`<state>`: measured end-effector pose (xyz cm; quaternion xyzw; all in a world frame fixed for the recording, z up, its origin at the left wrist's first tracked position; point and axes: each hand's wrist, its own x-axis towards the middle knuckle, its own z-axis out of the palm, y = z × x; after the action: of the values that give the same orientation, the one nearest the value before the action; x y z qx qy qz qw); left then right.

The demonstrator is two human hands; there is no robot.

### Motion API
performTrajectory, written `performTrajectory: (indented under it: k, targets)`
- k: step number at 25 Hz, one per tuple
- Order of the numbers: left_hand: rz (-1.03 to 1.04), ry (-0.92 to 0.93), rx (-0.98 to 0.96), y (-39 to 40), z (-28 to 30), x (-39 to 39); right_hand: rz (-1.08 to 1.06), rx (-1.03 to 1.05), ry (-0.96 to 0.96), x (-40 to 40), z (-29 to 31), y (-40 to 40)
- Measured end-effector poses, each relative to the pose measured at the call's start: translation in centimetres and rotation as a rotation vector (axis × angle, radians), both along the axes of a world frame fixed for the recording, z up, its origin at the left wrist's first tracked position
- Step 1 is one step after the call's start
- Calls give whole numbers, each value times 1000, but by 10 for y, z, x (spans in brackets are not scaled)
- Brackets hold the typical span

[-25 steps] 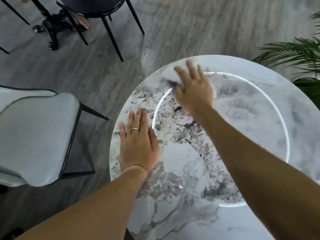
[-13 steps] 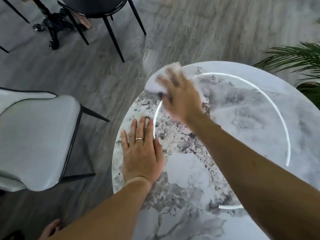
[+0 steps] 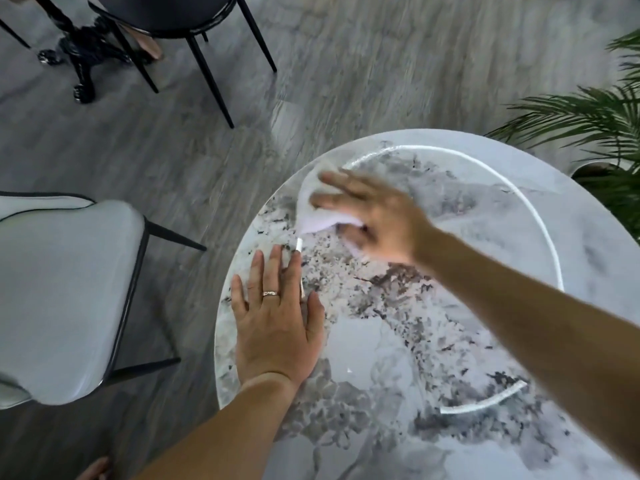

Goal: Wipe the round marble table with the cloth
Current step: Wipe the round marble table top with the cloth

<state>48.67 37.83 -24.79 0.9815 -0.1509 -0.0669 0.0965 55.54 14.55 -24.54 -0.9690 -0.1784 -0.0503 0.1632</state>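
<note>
On table (image 3: 450, 341) edge, R hand (image 3: 377, 220) presses cloth (image 3: 313, 206), fingers (image 3: 346, 180) straight; L hand (image 3: 277, 327) flat, slightly spread

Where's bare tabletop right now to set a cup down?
Free: the table stretch between the right forearm and the rim by the plant; also the near middle between both forearms. Crowded: left rim, where the left hand lies flat and the right hand presses the cloth.

One camera only, worn on the head, is looking forward and steeply down over the table (image 3: 398, 341) from its near side, sitting close above both forearms. Its wide lens is also taking in the floor (image 3: 346, 64) beyond and a chair (image 3: 62, 289) at the left. The right hand (image 3: 381, 220) is smearing, probably from motion.
</note>
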Motion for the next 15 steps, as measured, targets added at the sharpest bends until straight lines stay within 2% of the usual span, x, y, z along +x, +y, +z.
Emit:
performTrajectory:
  k: [1,3,4,5,7,10,12,15]
  targets:
    - [-9,1,5,0,-1,1,-116,-24,31,17,5,-23]
    - [-37,4,24,0,-1,1,-585,25,107,47,15,-51]
    - [-54,3,34,0,-1,2,-751,56,114,46,13,-48]
    - [-69,-2,42,0,-1,2,-811,50,83,29,11,-33]
    - [-70,-4,48,0,-1,3,-712,34,25,-43,4,11]
    - [-57,0,32,0,-2,2,-418,80,1,-146,-5,39]
    - [-56,-2,29,0,-2,2,-323,4,-27,-121,-4,-2]
    - [-60,-21,41,4,-5,4,-676,0,46,-19,11,-68]
